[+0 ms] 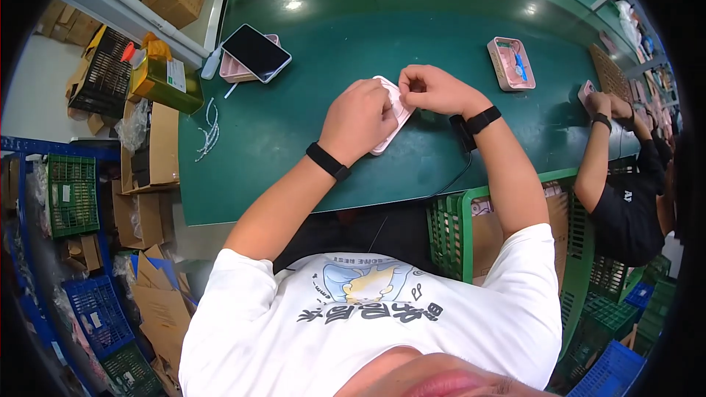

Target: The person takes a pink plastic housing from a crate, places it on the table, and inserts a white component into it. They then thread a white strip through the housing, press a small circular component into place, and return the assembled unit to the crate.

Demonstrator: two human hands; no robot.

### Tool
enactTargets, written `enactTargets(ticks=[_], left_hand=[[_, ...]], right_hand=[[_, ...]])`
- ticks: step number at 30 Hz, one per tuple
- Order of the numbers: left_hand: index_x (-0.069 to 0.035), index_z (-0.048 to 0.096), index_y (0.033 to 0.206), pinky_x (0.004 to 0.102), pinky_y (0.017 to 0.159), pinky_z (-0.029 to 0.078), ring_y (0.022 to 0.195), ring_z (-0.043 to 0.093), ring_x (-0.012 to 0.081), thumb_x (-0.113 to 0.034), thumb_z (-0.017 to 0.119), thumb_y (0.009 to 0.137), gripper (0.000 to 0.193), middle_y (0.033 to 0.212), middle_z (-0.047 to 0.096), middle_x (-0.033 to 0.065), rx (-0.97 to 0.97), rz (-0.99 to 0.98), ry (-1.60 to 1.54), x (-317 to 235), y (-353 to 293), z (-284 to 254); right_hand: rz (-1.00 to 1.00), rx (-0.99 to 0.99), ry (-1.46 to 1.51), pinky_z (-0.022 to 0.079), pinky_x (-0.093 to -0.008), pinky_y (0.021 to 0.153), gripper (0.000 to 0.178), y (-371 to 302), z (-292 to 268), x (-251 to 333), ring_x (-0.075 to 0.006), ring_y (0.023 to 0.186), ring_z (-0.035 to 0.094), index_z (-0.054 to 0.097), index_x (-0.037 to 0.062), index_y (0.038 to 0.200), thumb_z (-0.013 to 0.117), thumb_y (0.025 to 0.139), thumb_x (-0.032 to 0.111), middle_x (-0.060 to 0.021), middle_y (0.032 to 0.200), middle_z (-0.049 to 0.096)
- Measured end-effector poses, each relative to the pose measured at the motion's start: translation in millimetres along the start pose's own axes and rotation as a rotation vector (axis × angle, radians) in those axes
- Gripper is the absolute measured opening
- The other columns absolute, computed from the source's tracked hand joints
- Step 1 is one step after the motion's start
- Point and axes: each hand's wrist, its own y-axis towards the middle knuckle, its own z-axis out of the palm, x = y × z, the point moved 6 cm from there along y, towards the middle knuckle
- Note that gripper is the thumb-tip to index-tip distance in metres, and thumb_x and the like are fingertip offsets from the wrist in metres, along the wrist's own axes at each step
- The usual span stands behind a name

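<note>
A shallow pale pink plastic shell [381,148] with a raised rim is tilted on the green table in front of me. My left hand [358,119] is closed round its left side, fingers curled over the edge. At the shell's upper right, my right hand [441,91] is closed in a pinch, thumb against forefinger. Whatever sits between those fingertips is too small or hidden to make out. Both hands cover most of the shell's inside. A black band circles each wrist, and a small black box [462,133] with a cable hangs by the right one.
A smartphone [257,52] rests on another pink shell at the left, near white cable pieces [209,132]. Further right stands an open pink box [511,64] with blue and wired parts inside. A green crate [450,239] is beside me. Another person's hand [599,103] works at far right.
</note>
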Motion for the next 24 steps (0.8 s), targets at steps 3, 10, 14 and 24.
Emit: enactTargets(ticks=[3, 10, 14, 24], left_hand=[[-0.002, 0.072, 0.080, 0.0463, 0.085, 0.062, 0.098, 0.074, 0.0372, -0.009, 0.082, 0.081, 0.012, 0.094, 0.073, 0.0128, -0.008, -0.006, -0.045, 1, 0, 1], [-0.001, 0.071, 0.079, 0.0466, 0.087, 0.062, 0.098, 0.072, 0.0375, -0.008, 0.082, 0.079, 0.013, 0.100, 0.074, 0.0144, -0.161, 0.016, 0.024, -6, -3, 6], [-0.001, 0.073, 0.084, 0.0459, 0.094, 0.061, 0.106, 0.071, 0.0389, -0.010, 0.087, 0.080, 0.017, 0.113, 0.072, 0.0160, -0.144, 0.003, -0.031, -1, -4, 3], [-0.003, 0.076, 0.118, 0.0469, 0.111, 0.056, 0.125, 0.065, 0.0387, -0.027, 0.098, 0.082, 0.049, 0.129, 0.067, 0.0184, 0.267, -0.420, -0.388, 49, 10, 9]], right_hand=[[-0.010, 0.006, -0.015, 0.054, -0.0301, 0.079, 0.008, -1, 0, 2, -0.0112, 0.085, 0.064, 0.067, 0.0040, 0.097, 0.072, 0.094, 0.010, -0.0009, 0.091, 0.070], [-0.007, 0.003, -0.047, 0.053, -0.0302, 0.079, 0.010, -4, 0, 5, -0.0121, 0.084, 0.064, 0.067, 0.0045, 0.097, 0.073, 0.091, 0.010, -0.0012, 0.090, 0.069], [-0.030, -0.009, -0.042, 0.053, -0.0302, 0.079, 0.011, -4, 1, 3, -0.0122, 0.085, 0.062, 0.067, 0.0048, 0.097, 0.074, 0.090, 0.011, -0.0012, 0.091, 0.067], [-0.023, -0.016, -0.098, 0.053, -0.0306, 0.081, 0.013, -3, 1, 2, -0.0136, 0.088, 0.060, 0.067, 0.0054, 0.099, 0.074, 0.089, 0.010, -0.0022, 0.100, 0.066]])
